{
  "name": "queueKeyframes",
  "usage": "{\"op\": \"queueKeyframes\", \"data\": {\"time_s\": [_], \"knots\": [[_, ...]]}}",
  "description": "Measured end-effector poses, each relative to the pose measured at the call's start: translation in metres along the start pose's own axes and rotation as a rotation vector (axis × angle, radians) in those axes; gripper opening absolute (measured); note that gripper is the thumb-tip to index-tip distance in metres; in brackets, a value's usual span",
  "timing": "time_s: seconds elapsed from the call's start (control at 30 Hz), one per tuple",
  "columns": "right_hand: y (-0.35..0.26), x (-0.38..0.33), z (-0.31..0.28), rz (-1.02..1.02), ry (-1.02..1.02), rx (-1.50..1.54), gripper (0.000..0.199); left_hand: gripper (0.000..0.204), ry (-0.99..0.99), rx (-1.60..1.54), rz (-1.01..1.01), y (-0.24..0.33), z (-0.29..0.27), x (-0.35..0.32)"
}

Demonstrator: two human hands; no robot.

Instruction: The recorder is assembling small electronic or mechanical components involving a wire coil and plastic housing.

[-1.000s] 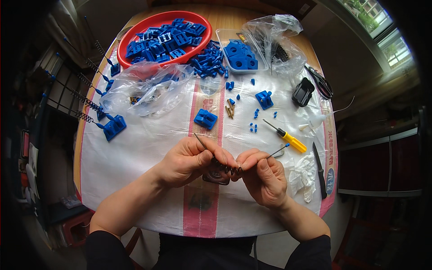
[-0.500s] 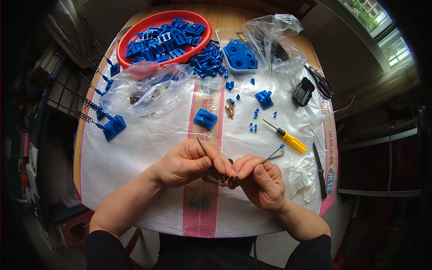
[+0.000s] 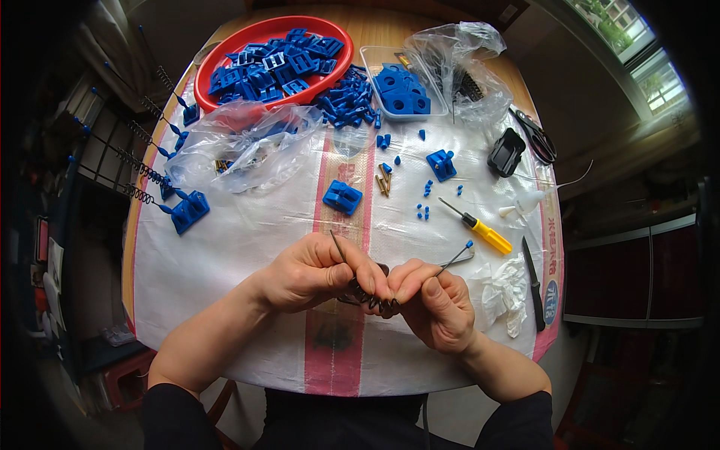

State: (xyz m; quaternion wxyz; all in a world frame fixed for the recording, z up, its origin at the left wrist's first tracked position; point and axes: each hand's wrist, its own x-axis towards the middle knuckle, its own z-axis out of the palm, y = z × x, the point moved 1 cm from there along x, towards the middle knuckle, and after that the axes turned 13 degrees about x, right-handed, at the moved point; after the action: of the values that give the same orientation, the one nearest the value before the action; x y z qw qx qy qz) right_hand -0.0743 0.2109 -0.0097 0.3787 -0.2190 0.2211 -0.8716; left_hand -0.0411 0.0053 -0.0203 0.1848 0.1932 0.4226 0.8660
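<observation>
2 hands [image 3: 309, 273] grip a black spring [image 3: 384, 304] over a sheet [image 3: 225, 255] bearing red characters [image 3: 552, 246].

there are two hands [image 3: 311, 274], one screwdriver [image 3: 477, 226], one knife [image 3: 533, 285]

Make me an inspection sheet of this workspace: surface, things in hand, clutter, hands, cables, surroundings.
Surface: table mostly covered by a white sheet with pink stripes; wood shows at the far end.
Things in hand: dark spring, coils showing between left hand and right hand; a rod with a blue tip projects past the right hand, its join hidden.
Clutter: red basin and clear box, both holding blue parts; screwdriver, knife, scissors and crumpled tissue on the right.
Hands: bare, both pinching the spring.
Cables: dark cord by the lap; where it leads cannot be told.
Surroundings: window upper right; dark red cabinet on the right.
</observation>
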Motion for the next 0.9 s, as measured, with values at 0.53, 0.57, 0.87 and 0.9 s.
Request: {"op": "queueKeyframes", "data": {"time_s": [0.53, 0.57, 0.87, 0.9], "knots": [[0.0005, -0.0007, 0.0006, 0.009, 0.003, 0.0, 0.032, 0.028, -0.02, -0.012, 0.001, -0.0021, -0.0007, 0.0003], [0.0006, -0.0005, 0.0011, 0.004, 0.001, -0.004, 0.032, 0.028, -0.021, -0.008, 0.0, -0.0021, -0.0008, 0.0001], [0.002, -0.0004, 0.0011, -0.004, 0.002, -0.008, 0.033, 0.03, -0.027, -0.022, -0.01, -0.001, -0.0003, 0.0002], [0.002, -0.0005, 0.0014, -0.003, 0.003, -0.005, 0.033, 0.03, -0.025, -0.024, -0.01, -0.0011, -0.0001, 0.0001]]}}
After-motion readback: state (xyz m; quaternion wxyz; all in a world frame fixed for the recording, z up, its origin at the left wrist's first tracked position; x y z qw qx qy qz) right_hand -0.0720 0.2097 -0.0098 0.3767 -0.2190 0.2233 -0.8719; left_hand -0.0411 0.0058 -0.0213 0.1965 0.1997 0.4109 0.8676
